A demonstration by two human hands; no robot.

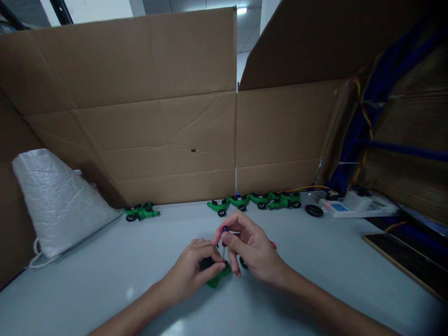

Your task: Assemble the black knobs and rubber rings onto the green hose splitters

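My left hand [194, 263] is closed around a small green toy vehicle [217, 280], low over the white table, with its fingertips near the toy's top. Much of the toy is hidden under that hand. Between the thumb and fingers of my right hand [250, 247] is a small screwdriver [224, 242] with a dark handle. Its thin shaft points down to the toy beside my left fingertips; the tip is hidden. Behind my right hand a black wheel [243, 263] and a bit of a red object [273, 244] show in part.
Several green toy vehicles [259, 200] line the table's back edge, and more [142, 211] lie at the left. A silvery-white bag [63, 205] leans at far left. To the right are a black ring [314, 211], a power strip [360, 205] and a dark flat panel [406, 261]. Cardboard walls [157, 121] enclose the table.
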